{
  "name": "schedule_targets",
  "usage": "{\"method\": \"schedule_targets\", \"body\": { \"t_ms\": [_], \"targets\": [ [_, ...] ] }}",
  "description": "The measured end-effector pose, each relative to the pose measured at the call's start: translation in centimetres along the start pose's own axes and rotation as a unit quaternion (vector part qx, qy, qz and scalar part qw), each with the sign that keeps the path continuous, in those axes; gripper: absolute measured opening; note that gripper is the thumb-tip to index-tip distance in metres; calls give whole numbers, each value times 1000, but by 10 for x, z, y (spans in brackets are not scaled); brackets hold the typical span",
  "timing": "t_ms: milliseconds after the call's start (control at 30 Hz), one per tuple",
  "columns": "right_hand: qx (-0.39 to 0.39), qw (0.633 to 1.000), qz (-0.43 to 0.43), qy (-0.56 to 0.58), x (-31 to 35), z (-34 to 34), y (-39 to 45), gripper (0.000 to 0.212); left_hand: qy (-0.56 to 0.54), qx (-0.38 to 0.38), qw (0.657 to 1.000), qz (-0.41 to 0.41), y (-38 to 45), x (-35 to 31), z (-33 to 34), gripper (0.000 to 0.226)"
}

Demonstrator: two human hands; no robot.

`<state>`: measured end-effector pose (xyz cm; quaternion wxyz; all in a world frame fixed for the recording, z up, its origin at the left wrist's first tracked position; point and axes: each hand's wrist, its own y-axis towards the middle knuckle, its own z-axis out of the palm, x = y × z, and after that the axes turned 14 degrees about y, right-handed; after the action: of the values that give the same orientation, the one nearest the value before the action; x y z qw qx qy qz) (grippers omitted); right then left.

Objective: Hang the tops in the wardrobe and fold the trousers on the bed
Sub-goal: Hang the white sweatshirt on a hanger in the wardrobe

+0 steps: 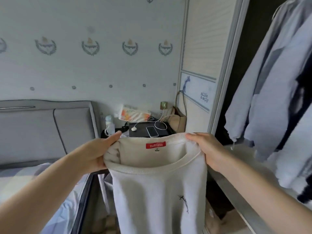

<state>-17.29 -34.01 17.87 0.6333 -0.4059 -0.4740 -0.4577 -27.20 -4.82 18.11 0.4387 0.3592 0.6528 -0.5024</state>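
While my left hand point(94, 152) and right hand point(209, 151) grip the sweatshirt point(158, 186) collar, I should keep it taut for hanging.

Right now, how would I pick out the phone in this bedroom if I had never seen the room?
Find the grey padded headboard; to its right, against the wall, is a cluttered bedside table. The phone lies flat on a black slab there, just behind the cream sweatshirt being held up. It is the only glossy dark rectangle with a white rim, beside a white cable.
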Motion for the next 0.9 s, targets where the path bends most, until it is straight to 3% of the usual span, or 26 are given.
{"method": "schedule_targets", "body": {
  "t_ms": [200,300,367,433,533,600,767,900],
  "targets": [
    [-145,986,-87,-18,48,-52,46,16,2,158,985,75,98,-64,56,44],
    [-210,967,-144,5,90,-64,67,8,5,263,952,159,134,-103,78,41],
    [-258,947,-189,33,125,-69,87,7,21,290,937,194,160,-139,93,39],
    [-285,930,-223,67,156,-69,100,9,35,240,941,235,177,-173,106,41],
    [-305,901,-285,120,194,-68,122,15,95,88,944,303,216,-232,129,49],
    [-303,890,-327,98,208,-69,137,12,104,29,944,312,240,-264,147,43],
    [-341,867,-361,-34,218,-86,167,30,-27,54,970,237,290,-321,196,25],
    [-353,864,-331,-142,210,-113,193,29,-37,59,976,207,323,-346,237,19]
  ]
}}
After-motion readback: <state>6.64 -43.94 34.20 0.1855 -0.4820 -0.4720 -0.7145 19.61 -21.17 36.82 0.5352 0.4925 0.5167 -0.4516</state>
